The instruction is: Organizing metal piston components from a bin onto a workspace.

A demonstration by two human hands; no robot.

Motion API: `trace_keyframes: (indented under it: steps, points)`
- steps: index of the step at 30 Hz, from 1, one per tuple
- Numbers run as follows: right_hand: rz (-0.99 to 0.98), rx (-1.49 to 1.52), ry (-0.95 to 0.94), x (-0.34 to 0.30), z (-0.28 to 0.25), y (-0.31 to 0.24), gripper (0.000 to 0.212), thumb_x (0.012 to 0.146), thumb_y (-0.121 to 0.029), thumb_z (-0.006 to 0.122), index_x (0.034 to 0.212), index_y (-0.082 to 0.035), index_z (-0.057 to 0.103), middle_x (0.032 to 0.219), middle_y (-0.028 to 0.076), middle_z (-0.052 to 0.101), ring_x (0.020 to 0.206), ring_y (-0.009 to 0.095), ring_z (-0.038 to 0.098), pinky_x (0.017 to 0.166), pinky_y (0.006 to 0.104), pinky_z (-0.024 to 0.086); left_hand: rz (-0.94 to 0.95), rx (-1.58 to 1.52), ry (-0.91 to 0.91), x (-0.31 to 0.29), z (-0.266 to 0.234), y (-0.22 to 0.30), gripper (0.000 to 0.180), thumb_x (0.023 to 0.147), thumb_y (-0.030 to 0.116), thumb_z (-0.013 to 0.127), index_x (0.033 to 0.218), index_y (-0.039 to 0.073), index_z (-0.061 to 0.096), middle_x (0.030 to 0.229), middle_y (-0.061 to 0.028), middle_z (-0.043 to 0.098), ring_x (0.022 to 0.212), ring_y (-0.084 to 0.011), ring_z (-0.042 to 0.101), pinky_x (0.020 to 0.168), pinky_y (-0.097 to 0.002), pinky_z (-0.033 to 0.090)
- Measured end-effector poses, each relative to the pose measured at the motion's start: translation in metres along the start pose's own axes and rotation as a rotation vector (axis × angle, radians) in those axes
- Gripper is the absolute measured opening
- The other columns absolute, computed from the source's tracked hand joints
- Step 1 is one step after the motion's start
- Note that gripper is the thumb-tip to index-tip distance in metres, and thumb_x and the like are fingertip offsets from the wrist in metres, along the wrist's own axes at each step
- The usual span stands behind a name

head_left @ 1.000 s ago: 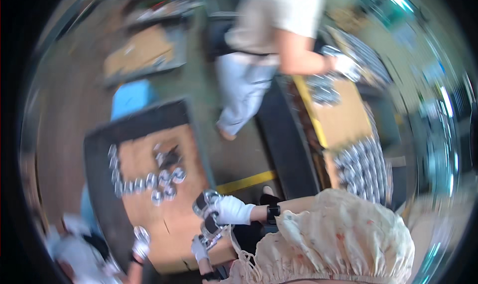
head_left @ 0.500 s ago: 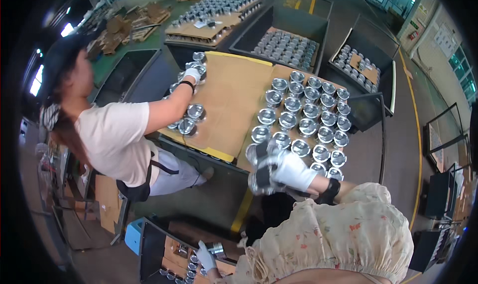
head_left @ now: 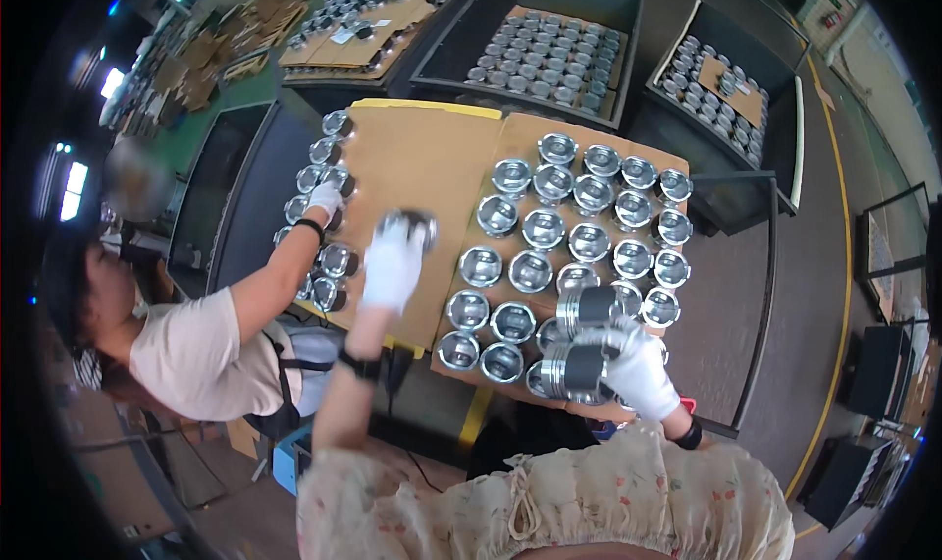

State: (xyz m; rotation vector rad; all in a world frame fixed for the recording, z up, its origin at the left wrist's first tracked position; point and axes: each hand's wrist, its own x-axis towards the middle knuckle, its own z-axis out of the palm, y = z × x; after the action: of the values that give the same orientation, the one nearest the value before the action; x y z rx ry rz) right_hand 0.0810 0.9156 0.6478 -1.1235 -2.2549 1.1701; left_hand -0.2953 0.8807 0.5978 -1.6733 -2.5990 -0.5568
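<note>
My left hand (head_left: 392,270), in a white glove, is closed on a metal piston (head_left: 422,228) above the brown cardboard (head_left: 392,153) on the left half of the bench. That piston is smeared by motion. My right hand (head_left: 640,375), also gloved, grips two pistons (head_left: 577,370) lying on their sides, one beyond the other, with dark skirts and ringed silver crowns. They hang over the near right part of the rows of standing pistons (head_left: 543,228) and hide some of them. The fingertips of my right hand are partly hidden.
At the left a co-worker's gloved hand (head_left: 325,199) touches a column of pistons (head_left: 335,259). Dark bins (head_left: 628,69) holding more pistons stand beyond the bench. A metal frame (head_left: 768,295) borders its right side. A blue stool (head_left: 286,467) stands at lower left.
My left hand has come up from the lower bin with a piston to above the cardboard. My right hand has moved right with its pistons. The view has shifted, and the co-worker's hand has moved nearer.
</note>
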Motion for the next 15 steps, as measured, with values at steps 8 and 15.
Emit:
trace_keyframes:
  steps: [8, 15]
  points:
    - [0.265, 0.082, 0.148, -0.056, -0.011, 0.017, 0.038, 0.068, 0.007, 0.064, 0.096, -0.016, 0.076, 0.092, 0.009, 0.065, 0.082, 0.025, 0.066, 0.068, 0.0333, 0.054, 0.058, -0.088, -0.132, 0.219, 0.161, 0.054, 0.034, 0.086, 0.027, 0.065, 0.114, 0.008, 0.066, 0.119, -0.0198, 0.062, 0.103, -0.0387, 0.061, 0.090, -0.0450, 0.049]
    - [0.375, 0.010, 0.290, -0.094, -0.011, 0.035, 0.042, 0.063, 0.012, 0.060, 0.090, -0.015, 0.078, 0.090, 0.008, 0.067, 0.075, 0.020, 0.066, 0.065, 0.0294, 0.052, -0.045, -0.017, -0.576, 0.269, 0.232, 0.071, 0.034, 0.083, 0.024, 0.068, 0.115, 0.012, 0.065, 0.122, -0.0183, 0.062, 0.109, -0.0371, 0.061, 0.092, -0.0431, 0.050]
